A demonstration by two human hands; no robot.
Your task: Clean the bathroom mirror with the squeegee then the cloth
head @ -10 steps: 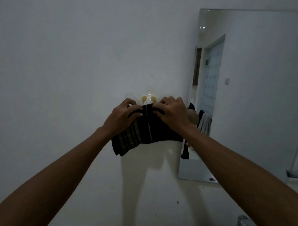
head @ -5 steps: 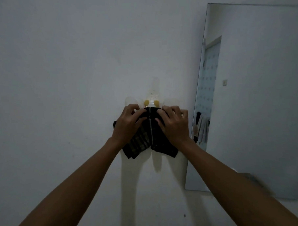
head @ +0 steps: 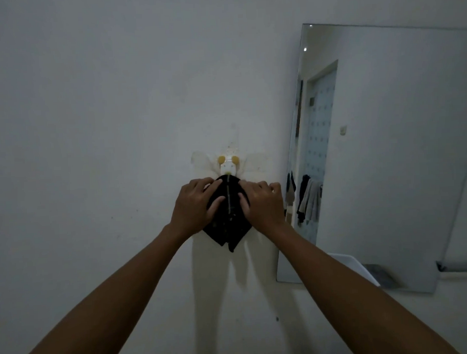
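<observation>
A dark checked cloth point(head: 230, 217) hangs bunched against the white wall just below a small white wall hook point(head: 228, 165) with two yellow knobs. My left hand point(head: 195, 208) grips the cloth's left side and my right hand point(head: 260, 203) grips its right side, thumbs pressed into the fabric. The cloth's lower end tapers to a point beneath my hands. The bathroom mirror point(head: 386, 143) leans on the wall to the right of the hook. No squeegee is in view.
A white wall fills the left and top of the view. The mirror reflects a door and hanging clothes point(head: 309, 200). A pale ledge point(head: 459, 279) runs under the mirror's lower right, with a whitish object reflected near the mirror's bottom edge.
The cloth was spread wide between my hands; it is now gathered into a narrow bunch under the hook. Both hands have closed in toward each other.
</observation>
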